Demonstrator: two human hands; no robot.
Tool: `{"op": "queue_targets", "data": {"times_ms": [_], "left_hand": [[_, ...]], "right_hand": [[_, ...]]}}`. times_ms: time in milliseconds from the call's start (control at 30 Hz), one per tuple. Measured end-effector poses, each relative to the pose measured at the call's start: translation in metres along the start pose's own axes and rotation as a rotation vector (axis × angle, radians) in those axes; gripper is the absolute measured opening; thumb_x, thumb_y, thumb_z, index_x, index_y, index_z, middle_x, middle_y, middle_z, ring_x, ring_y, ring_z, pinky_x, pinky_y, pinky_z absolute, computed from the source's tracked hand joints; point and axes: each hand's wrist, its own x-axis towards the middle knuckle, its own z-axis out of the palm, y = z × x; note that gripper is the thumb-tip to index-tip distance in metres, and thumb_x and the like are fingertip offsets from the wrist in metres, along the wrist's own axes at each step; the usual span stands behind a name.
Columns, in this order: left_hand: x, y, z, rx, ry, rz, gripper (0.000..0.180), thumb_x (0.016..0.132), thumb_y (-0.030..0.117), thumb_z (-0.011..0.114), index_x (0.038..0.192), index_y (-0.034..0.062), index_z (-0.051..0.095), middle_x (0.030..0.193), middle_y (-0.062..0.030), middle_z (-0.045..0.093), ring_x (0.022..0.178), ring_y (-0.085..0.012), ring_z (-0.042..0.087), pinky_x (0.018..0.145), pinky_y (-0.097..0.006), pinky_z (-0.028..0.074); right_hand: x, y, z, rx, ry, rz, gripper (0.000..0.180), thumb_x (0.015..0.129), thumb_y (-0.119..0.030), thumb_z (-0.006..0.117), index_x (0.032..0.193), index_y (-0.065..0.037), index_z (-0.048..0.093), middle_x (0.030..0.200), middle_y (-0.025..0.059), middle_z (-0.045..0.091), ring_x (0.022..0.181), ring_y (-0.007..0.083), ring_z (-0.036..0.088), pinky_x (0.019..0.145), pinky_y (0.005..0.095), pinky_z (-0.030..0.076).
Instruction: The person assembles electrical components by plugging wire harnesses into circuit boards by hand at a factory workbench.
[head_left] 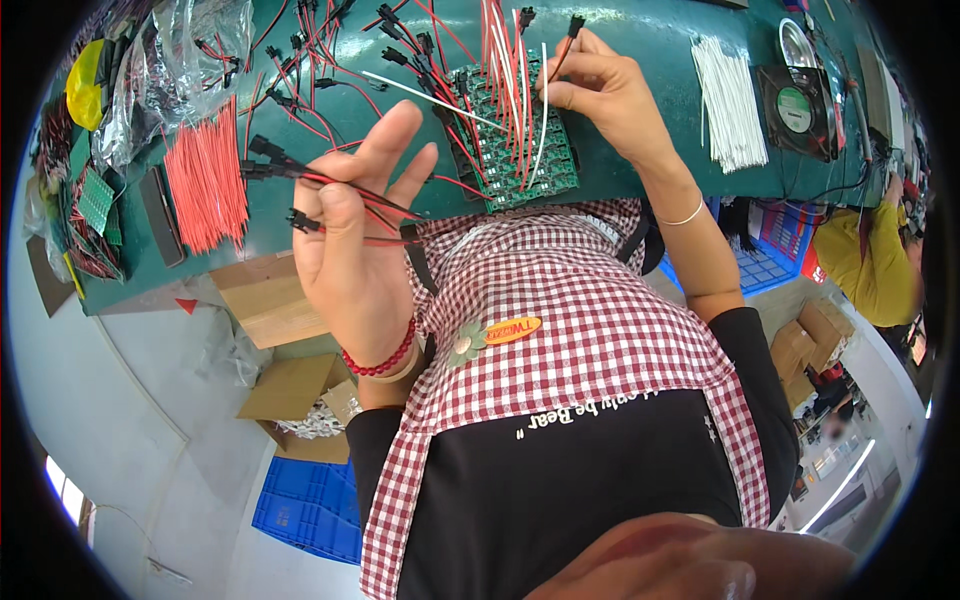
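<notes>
My left hand (pixel 345 225) is raised at the bench's front edge, its thumb closed over several red-and-black connector cables (pixel 385 205) with black plugs; the other fingers are partly spread. Over the far right corner of the green circuit board panel (pixel 555 170), my right hand (pixel 610 95) pinches a connector cable (pixel 566 50), its black plug pointing up. Red and white wires (pixel 510 90) stand up from the panel. More black-plugged cables (pixel 430 75) lie across its left side.
A bundle of red wires (pixel 207 180) lies on the green bench at left, beside a black strip (pixel 162 215) and a clear plastic bag (pixel 180 70). White wires (pixel 728 105) and a black fan (pixel 797 112) lie at right. Another person's yellow sleeve (pixel 880 260) shows far right.
</notes>
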Motion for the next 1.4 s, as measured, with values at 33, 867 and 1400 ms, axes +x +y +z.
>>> {"op": "queue_targets", "data": {"times_ms": [33,867,1400], "left_hand": [[0.0,0.001,-0.002,0.002,0.001,-0.002,0.022,0.098,0.026,0.05,0.106,0.0049,0.051,0.125,-0.0316,0.052,0.123,-0.0394,0.05,0.099,-0.053,0.043],[0.002,-0.005,-0.009,0.001,0.012,-0.044,0.017,0.099,0.023,0.048,0.107,0.0076,0.052,0.129,-0.0272,0.052,0.127,-0.0411,0.045,0.103,-0.059,0.038],[0.001,-0.001,-0.008,-0.094,-0.045,-0.057,0.014,0.1,0.016,0.046,0.106,0.0067,0.053,0.134,-0.0226,0.05,0.132,-0.0363,0.04,0.109,-0.058,0.032]], "right_hand": [[0.0,0.004,0.003,0.074,-0.004,0.02,0.011,0.077,-0.004,0.074,0.085,0.003,0.068,0.086,0.0002,0.049,0.08,0.0075,0.05,0.069,0.0214,0.042],[0.012,0.004,0.008,-0.246,0.01,-0.185,0.014,0.073,-0.001,0.071,0.087,0.0,0.069,0.077,0.0033,0.045,0.071,0.0146,0.048,0.064,0.0275,0.039],[0.015,0.007,0.005,-0.315,-0.03,-0.276,0.023,0.072,0.004,0.071,0.094,-0.001,0.069,0.079,0.0035,0.043,0.073,0.0155,0.046,0.064,0.0264,0.04]]}}
